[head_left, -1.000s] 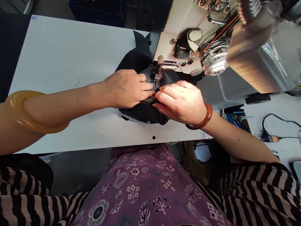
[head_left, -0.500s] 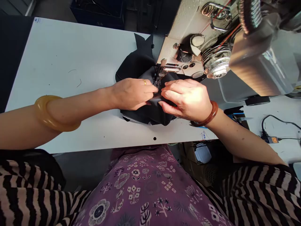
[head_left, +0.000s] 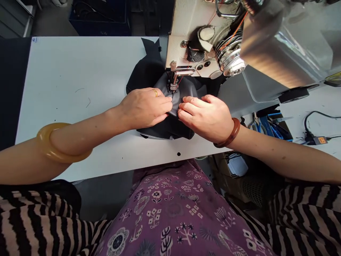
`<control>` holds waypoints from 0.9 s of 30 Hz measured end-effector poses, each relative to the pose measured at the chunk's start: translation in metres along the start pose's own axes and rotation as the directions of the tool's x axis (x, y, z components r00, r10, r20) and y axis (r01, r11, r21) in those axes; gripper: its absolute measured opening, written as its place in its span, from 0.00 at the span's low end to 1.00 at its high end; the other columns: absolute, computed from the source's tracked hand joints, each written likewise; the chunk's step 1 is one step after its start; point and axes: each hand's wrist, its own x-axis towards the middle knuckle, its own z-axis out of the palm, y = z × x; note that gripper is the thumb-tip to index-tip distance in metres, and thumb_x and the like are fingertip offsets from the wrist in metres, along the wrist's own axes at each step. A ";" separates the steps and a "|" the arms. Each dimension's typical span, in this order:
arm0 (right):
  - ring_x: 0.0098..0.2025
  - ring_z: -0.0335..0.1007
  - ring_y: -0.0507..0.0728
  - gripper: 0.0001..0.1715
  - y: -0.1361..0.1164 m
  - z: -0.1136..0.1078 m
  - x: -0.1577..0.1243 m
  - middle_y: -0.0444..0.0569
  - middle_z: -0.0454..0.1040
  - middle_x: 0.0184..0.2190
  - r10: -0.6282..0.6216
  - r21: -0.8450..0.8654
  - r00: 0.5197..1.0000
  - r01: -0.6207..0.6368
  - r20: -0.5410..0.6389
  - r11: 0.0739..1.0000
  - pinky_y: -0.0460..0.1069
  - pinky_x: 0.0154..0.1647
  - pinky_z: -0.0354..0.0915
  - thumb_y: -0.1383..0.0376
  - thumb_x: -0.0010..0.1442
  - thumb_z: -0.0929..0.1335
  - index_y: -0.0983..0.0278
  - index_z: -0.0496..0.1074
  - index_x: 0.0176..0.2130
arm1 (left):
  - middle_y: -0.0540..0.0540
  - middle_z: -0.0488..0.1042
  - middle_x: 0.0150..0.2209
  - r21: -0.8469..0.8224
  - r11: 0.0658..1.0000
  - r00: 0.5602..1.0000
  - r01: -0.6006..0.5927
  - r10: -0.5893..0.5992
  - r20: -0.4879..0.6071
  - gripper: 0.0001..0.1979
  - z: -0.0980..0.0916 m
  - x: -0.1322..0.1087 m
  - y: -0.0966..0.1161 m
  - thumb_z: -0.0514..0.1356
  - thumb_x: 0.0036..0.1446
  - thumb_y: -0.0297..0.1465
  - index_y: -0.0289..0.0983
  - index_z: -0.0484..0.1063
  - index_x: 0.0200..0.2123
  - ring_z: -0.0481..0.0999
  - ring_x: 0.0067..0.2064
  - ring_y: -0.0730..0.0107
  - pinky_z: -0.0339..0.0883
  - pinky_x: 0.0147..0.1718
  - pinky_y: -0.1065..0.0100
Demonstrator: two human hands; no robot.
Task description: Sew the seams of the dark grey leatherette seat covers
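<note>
Black fabric (head_left: 147, 73) lies bunched on the white sewing table (head_left: 80, 71), with a smoother fold running under the metal presser foot (head_left: 173, 81) of the sewing machine (head_left: 186, 42). My left hand (head_left: 145, 108) rests on the fabric just left of the foot, its fingertips gripping the fold. My right hand (head_left: 205, 118) holds the same fold from the right, fingers curled. Red thread runs near the needle. The fabric's lower layers are partly hidden beneath my hands.
A chrome tension assembly (head_left: 229, 60) and a clear plastic guard (head_left: 282, 39) stand on the machine at upper right. Scissors (head_left: 257, 127) and blue tools lie at right, beside a black cable (head_left: 317, 133). A cardboard box (head_left: 234, 177) sits below the table.
The whole view has shifted, with the machine now higher and further left. My hands have settled on either side of the fold, and the fabric by the foot looks smoother.
</note>
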 end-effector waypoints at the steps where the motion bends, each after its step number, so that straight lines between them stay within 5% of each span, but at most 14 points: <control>1: 0.49 0.72 0.58 0.18 0.004 0.000 0.001 0.47 0.79 0.42 0.007 0.036 1.000 -0.006 -0.007 0.999 0.54 0.34 0.60 0.68 0.70 0.57 0.60 0.72 0.36 | 0.43 0.81 0.44 0.032 0.999 1.000 0.006 -0.007 0.020 0.13 0.000 0.000 0.002 0.52 0.63 0.30 0.37 0.77 0.40 0.80 0.46 0.58 0.75 0.44 0.60; 12: 0.49 0.69 0.59 0.18 0.027 0.017 0.006 0.49 0.78 0.40 0.097 0.294 0.989 -0.059 -0.116 0.954 0.53 0.43 0.64 0.57 0.70 0.58 0.59 0.71 0.35 | 0.41 0.80 0.42 0.116 0.987 0.993 0.114 -0.113 -0.017 0.17 0.008 0.003 0.008 0.49 0.66 0.32 0.36 0.78 0.43 0.78 0.43 0.55 0.73 0.38 0.57; 17: 0.53 0.71 0.62 0.19 0.032 0.014 0.010 0.53 0.79 0.43 0.027 0.241 0.993 0.001 -0.116 0.971 0.55 0.42 0.68 0.55 0.69 0.59 0.60 0.73 0.40 | 0.40 0.81 0.41 0.144 0.983 0.993 0.113 -0.107 -0.049 0.18 0.014 0.001 0.006 0.48 0.67 0.33 0.36 0.78 0.41 0.79 0.42 0.54 0.73 0.36 0.57; 20: 0.59 0.69 0.64 0.22 0.038 0.028 -0.012 0.55 0.77 0.52 0.150 0.394 0.958 -0.044 -0.243 0.918 0.60 0.55 0.68 0.53 0.69 0.58 0.61 0.74 0.47 | 0.41 0.81 0.44 0.123 0.987 0.992 0.107 -0.098 -0.078 0.19 0.015 -0.004 0.001 0.48 0.69 0.36 0.36 0.78 0.41 0.81 0.43 0.57 0.74 0.39 0.60; 21: 0.60 0.69 0.64 0.24 0.038 0.039 -0.027 0.55 0.76 0.54 0.302 0.497 0.912 -0.132 -0.278 0.858 0.62 0.60 0.65 0.51 0.68 0.57 0.61 0.73 0.48 | 0.43 0.82 0.45 0.100 0.990 0.992 0.100 -0.091 -0.093 0.18 0.015 -0.006 -0.002 0.48 0.69 0.36 0.36 0.77 0.43 0.82 0.44 0.59 0.75 0.42 0.61; 22: 0.60 0.69 0.63 0.25 0.036 0.052 -0.043 0.55 0.75 0.54 0.516 0.622 0.813 -0.262 -0.270 0.738 0.62 0.64 0.62 0.50 0.68 0.57 0.60 0.73 0.49 | 0.44 0.82 0.45 0.067 0.994 0.991 0.091 -0.083 -0.109 0.17 0.015 -0.008 -0.005 0.49 0.69 0.36 0.37 0.77 0.45 0.82 0.44 0.61 0.75 0.45 0.62; 24: 0.58 0.70 0.64 0.32 0.025 0.086 -0.077 0.59 0.74 0.53 0.880 0.818 0.471 -0.479 -0.065 0.318 0.63 0.63 0.64 0.43 0.62 0.60 0.62 0.70 0.51 | 0.46 0.82 0.48 -0.013 0.998 0.989 0.065 -0.067 -0.130 0.16 0.016 -0.010 -0.011 0.50 0.70 0.36 0.39 0.76 0.49 0.82 0.47 0.63 0.75 0.51 0.62; 25: 0.57 0.70 0.65 0.36 0.017 0.103 -0.089 0.62 0.72 0.54 0.947 0.852 0.293 -0.521 0.131 0.044 0.64 0.62 0.64 0.40 0.56 0.63 0.63 0.68 0.51 | 0.46 0.81 0.49 -0.050 0.998 0.989 0.047 -0.053 -0.141 0.16 0.018 -0.011 -0.013 0.51 0.69 0.36 0.39 0.75 0.50 0.82 0.48 0.63 0.74 0.54 0.60; 26: 0.55 0.72 0.68 0.39 0.008 0.119 -0.096 0.67 0.71 0.55 0.944 0.838 0.230 -0.539 0.236 -0.078 0.68 0.58 0.67 0.40 0.56 0.62 0.66 0.66 0.53 | 0.45 0.81 0.50 -0.081 0.996 0.987 0.024 -0.036 -0.157 0.15 0.019 -0.011 -0.015 0.52 0.69 0.36 0.39 0.75 0.50 0.82 0.49 0.62 0.74 0.55 0.59; 27: 0.54 0.73 0.67 0.41 0.001 0.133 -0.097 0.67 0.70 0.56 0.919 0.835 0.216 -0.521 0.329 -0.177 0.68 0.53 0.70 0.40 0.57 0.60 0.66 0.63 0.57 | 0.45 0.81 0.50 -0.103 0.995 0.984 0.002 -0.021 -0.176 0.15 0.021 -0.010 -0.016 0.52 0.69 0.36 0.38 0.76 0.50 0.82 0.50 0.62 0.74 0.56 0.58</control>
